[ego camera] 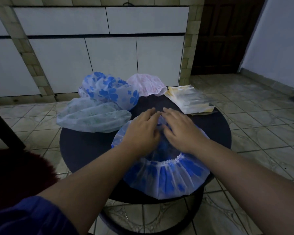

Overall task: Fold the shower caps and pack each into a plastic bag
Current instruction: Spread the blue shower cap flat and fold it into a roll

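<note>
Nearest the camera, a blue cap (166, 177) lies spread on the front of a round dark table (85, 146), its gathered white elastic edge facing up and its near rim hanging slightly past the table's front edge. Both hands rest on the far half of this cap, side by side and almost touching. The left hand (143, 131) lies palm down with fingers stretched forward and relaxed, pressing the thin material flat; the right hand (180, 131) does the same, fingers extended and slightly spread, gripping nothing (the fingertips of both reach just past the cap's far edge onto bare tabletop). The picture is a little blurred around the hands.

Further back on the left, a pale green cap (93, 117) lies flattened and overhangs the table's left edge. Behind it sits a crumpled cap with blue flowers (107, 90), and just right of that a pink cap (148, 85), both at the table's far rim. At the far right of the table a stack of clear bags (190, 100) with yellowish edges lies flat, apart from the caps.

Beyond the table stand white cabinets (109, 48) on a tiled floor (261, 107), with a dark door (224, 34) to the right.
</note>
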